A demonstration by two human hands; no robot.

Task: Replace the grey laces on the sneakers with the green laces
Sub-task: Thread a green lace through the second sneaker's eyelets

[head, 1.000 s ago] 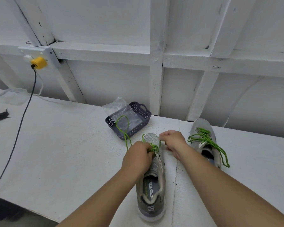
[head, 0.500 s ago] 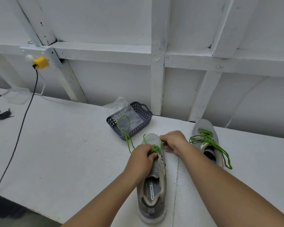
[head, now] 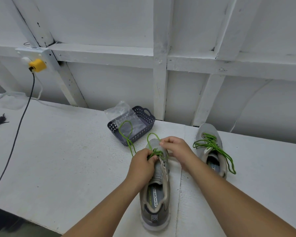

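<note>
We find the near sneaker [head: 155, 190] on the worktop [head: 58, 151], its green lace [head: 155, 152] threaded near the toe. Our left hand [head: 141, 166] pinches the lace in a clenched grip; our right hand [head: 175, 148] pinches its loop beside the toe. The fingertips hide the eyelets. The lace's free end trails into the basket [head: 144, 115].
</note>
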